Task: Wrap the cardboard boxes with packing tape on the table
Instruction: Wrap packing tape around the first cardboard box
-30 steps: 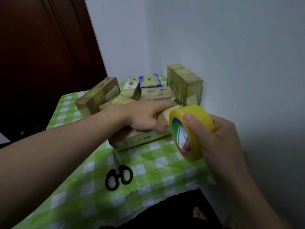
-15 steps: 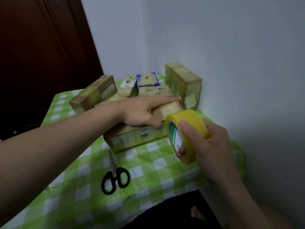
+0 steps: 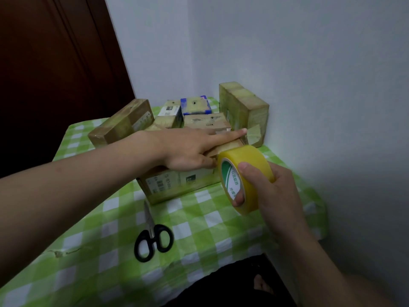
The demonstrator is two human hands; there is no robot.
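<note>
A brown cardboard box (image 3: 177, 185) with a barcode label lies on the green checked tablecloth (image 3: 199, 218). My left hand (image 3: 190, 149) presses flat on its top, fingers stretched toward the far right corner. My right hand (image 3: 267, 191) grips a yellow roll of packing tape (image 3: 245, 176) at the box's right end, thumb on the rim and a finger through the core. A strip of tape runs from the roll over the box top under my left fingers.
Black-handled scissors (image 3: 152, 238) lie in front of the box. Several taped boxes stand behind: a long one (image 3: 121, 122) at the left, small ones (image 3: 194, 106) in the middle, a tall block (image 3: 243, 107) against the wall. The table's right edge meets the wall.
My left hand has slid along the box top, fingers reaching further right. The tape roll has dropped lower beside the box's right end.
</note>
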